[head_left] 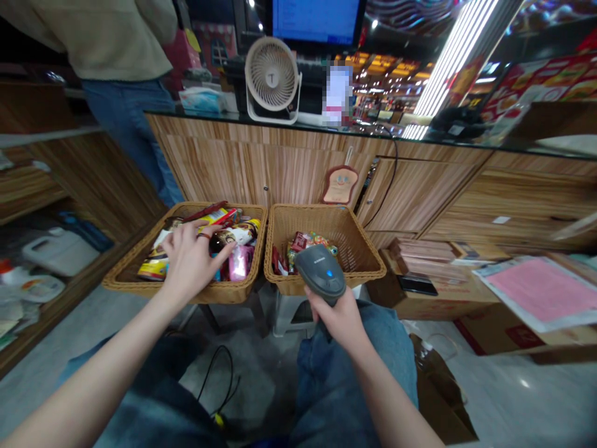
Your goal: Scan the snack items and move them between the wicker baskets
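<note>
Left hand (193,261) half open, fingers spread, over the left wicker basket (140,287), fingertips at a dark bottle with a cream label (232,238); no clear grip, ring on one finger. Same basket: pink packet (241,262), yellow snack bag (153,269), other packaged goods, piled loosely. Right hand (336,320) closed around the handle of a black handheld barcode scanner (321,272), blue light lit, head tilted up, held just in front of the right wicker basket (308,208), which has small snack packets (303,246) at its bottom. Baskets sit side by side, touching, in front of a wood-laminate counter (261,168). On its glass worktop: cream desk fan (272,78), monitor (317,18). Co-worker (112,53) stands at far left. Right: cardboard box (433,305), pink papers (543,292) on it.
</note>
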Motion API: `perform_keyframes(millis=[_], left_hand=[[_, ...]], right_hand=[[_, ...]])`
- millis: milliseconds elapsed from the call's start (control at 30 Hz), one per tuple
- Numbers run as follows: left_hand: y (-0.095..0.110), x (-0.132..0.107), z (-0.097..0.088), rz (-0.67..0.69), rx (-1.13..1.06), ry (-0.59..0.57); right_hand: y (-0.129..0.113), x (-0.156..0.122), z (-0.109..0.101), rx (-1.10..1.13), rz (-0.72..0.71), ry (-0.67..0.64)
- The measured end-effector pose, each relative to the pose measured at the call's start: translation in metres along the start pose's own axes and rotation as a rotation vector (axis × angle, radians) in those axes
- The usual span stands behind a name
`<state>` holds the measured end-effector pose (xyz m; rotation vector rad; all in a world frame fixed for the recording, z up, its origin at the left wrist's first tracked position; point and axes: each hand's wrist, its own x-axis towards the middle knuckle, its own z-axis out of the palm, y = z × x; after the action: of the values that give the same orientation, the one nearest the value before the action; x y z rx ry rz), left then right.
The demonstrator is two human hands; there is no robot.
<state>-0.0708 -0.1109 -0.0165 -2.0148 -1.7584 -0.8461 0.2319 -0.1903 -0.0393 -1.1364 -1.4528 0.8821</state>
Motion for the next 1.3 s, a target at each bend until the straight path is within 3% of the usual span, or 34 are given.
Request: perform_keyframes(millis=[133, 233, 333, 433, 533, 600, 767, 933, 1100, 1300], left_hand=[[0.018, 0.017, 0.003, 0.117, -0.100, -0.033], [0.036, 0.039, 0.015, 0.256, -0.134, -0.117], [0.059, 0.065, 0.040, 0.412, -0.122, -0.252], [0.088, 0.093, 0.073, 0.533, -0.042, -0.470], [0.120, 0.118, 0.107, 0.501, 0.112, -0.710], [0.138, 0.131, 0.130, 0.448, 0.181, -0.809], [0.163, 0.147, 0.179, 0.406, 0.185, -0.899], [0.175, 0.143, 0.209, 0.463, 0.084, -0.964], [0.179, 0.145, 0.206, 0.427, 0.018, -0.931], [0.154, 0.148, 0.158, 0.225, -0.137, -0.838]], right_hand=[[-0.010, 0.015, -0.025, 0.056, 0.013, 0.005], [-0.025, 0.035, -0.049, 0.112, 0.070, 0.006], [-0.037, 0.059, -0.068, 0.083, 0.155, -0.029], [-0.033, 0.076, -0.074, 0.115, 0.127, 0.028], [-0.013, 0.080, -0.074, 0.175, 0.111, 0.106], [-0.001, 0.077, -0.076, 0.210, 0.145, 0.115], [0.008, 0.072, -0.089, 0.246, 0.180, 0.160], [0.004, 0.076, -0.094, 0.286, 0.162, 0.216], [0.006, 0.074, -0.088, 0.247, 0.168, 0.179], [0.002, 0.072, -0.080, 0.211, 0.132, 0.141]])
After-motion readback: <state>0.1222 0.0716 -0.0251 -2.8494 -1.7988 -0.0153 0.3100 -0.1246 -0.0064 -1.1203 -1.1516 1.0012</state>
